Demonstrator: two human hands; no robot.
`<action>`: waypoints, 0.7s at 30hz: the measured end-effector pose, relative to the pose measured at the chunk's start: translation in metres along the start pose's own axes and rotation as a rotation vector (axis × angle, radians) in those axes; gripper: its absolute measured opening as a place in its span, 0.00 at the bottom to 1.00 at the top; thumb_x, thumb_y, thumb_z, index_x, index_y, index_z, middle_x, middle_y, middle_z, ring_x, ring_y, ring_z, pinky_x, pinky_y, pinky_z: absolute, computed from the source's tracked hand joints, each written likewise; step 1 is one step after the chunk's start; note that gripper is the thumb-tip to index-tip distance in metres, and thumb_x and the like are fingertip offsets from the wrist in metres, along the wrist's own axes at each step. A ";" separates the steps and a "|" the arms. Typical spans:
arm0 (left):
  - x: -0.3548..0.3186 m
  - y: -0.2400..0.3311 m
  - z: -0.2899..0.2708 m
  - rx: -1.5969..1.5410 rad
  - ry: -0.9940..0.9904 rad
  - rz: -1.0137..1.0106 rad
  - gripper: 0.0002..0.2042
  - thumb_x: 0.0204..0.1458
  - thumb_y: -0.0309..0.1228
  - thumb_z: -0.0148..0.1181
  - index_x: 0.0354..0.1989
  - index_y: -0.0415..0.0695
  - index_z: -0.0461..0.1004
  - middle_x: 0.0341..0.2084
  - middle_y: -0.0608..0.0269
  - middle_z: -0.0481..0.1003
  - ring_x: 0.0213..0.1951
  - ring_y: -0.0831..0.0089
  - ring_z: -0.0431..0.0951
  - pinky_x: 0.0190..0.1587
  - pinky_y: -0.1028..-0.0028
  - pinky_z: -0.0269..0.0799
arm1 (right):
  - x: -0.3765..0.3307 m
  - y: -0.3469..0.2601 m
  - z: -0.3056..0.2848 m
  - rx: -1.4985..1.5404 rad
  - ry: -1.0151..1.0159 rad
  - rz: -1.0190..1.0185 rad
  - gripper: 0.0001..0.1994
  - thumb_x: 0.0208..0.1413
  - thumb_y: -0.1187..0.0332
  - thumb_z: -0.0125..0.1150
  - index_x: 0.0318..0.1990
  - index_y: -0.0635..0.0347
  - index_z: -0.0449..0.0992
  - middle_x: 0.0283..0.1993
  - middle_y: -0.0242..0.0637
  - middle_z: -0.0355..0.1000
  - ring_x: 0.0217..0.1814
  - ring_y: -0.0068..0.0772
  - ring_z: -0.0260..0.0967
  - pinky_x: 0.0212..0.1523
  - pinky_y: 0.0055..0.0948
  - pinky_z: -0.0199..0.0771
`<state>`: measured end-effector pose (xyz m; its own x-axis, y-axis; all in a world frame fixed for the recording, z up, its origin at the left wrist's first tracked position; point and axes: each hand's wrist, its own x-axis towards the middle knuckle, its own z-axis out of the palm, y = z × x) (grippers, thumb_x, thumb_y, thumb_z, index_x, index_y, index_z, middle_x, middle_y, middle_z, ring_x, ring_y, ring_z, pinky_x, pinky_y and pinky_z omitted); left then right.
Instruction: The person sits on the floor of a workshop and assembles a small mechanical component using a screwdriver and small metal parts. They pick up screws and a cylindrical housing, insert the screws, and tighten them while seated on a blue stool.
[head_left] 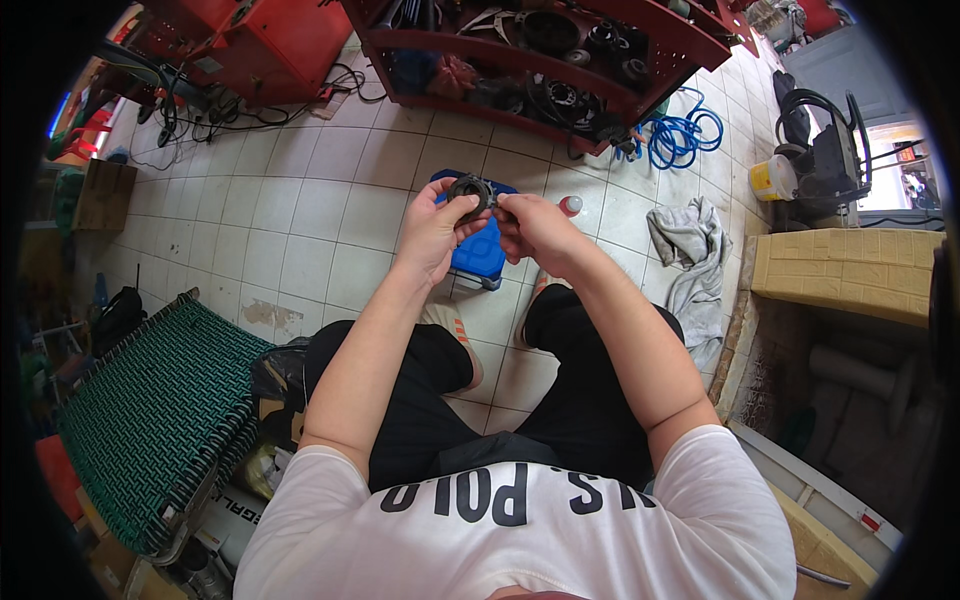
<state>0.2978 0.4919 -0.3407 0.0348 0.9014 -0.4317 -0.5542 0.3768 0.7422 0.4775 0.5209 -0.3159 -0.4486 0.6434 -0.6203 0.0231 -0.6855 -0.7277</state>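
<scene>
Between my two hands, above a blue plastic stool (480,250), is a dark ring-shaped part (468,187) with an open middle. My left hand (436,228) grips it from the left, thumb laid along its lower rim. With thumb and fingers pinched at its right edge, my right hand (537,232) also has hold of it. Whether a second small piece sits in the right fingertips is too small to tell. A small bottle with a red top (570,206) stands on the floor just right of my right hand.
A red tool cart (600,85) full of parts stands ahead, with a coiled blue hose (685,135) at its right. A grey cloth (690,255) lies on the tiled floor to the right. The green woven chair (170,400) is close on my left; a red machine (265,50) stands far left.
</scene>
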 end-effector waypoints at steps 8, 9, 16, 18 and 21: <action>0.001 0.002 0.001 -0.043 0.052 0.012 0.19 0.57 0.22 0.63 0.54 0.41 0.63 0.42 0.53 0.77 0.39 0.67 0.83 0.41 0.72 0.82 | -0.005 -0.006 0.004 -0.521 0.173 -0.340 0.13 0.70 0.60 0.51 0.38 0.62 0.70 0.27 0.35 0.68 0.25 0.34 0.68 0.30 0.37 0.70; 0.001 0.002 0.001 -0.041 0.048 0.016 0.19 0.57 0.22 0.63 0.54 0.42 0.63 0.42 0.53 0.77 0.39 0.67 0.83 0.41 0.72 0.82 | 0.000 0.000 0.000 -0.675 0.207 -0.541 0.12 0.69 0.62 0.52 0.39 0.63 0.70 0.28 0.39 0.70 0.27 0.39 0.70 0.32 0.39 0.70; -0.001 0.006 -0.001 -0.049 0.032 -0.011 0.20 0.57 0.23 0.62 0.56 0.43 0.63 0.45 0.55 0.75 0.42 0.68 0.79 0.46 0.70 0.82 | -0.002 0.001 0.010 -0.887 0.312 -0.708 0.10 0.67 0.66 0.55 0.40 0.65 0.72 0.32 0.51 0.76 0.36 0.57 0.74 0.38 0.41 0.71; -0.001 0.006 -0.001 -0.046 0.033 0.002 0.20 0.57 0.22 0.63 0.56 0.43 0.63 0.45 0.55 0.75 0.42 0.68 0.80 0.46 0.70 0.82 | 0.001 0.003 0.011 -0.907 0.340 -0.666 0.11 0.68 0.63 0.53 0.39 0.63 0.73 0.32 0.53 0.76 0.38 0.61 0.73 0.38 0.46 0.72; -0.001 0.005 -0.001 -0.029 0.029 0.021 0.20 0.57 0.21 0.63 0.55 0.42 0.63 0.45 0.54 0.75 0.42 0.67 0.80 0.47 0.69 0.82 | 0.009 0.010 0.009 -0.792 0.338 -0.615 0.15 0.69 0.60 0.51 0.38 0.63 0.73 0.29 0.50 0.75 0.36 0.58 0.73 0.37 0.47 0.71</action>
<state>0.2941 0.4922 -0.3373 -0.0013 0.9021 -0.4315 -0.5783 0.3513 0.7363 0.4652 0.5165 -0.3266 -0.3117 0.9493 -0.0408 0.5071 0.1298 -0.8521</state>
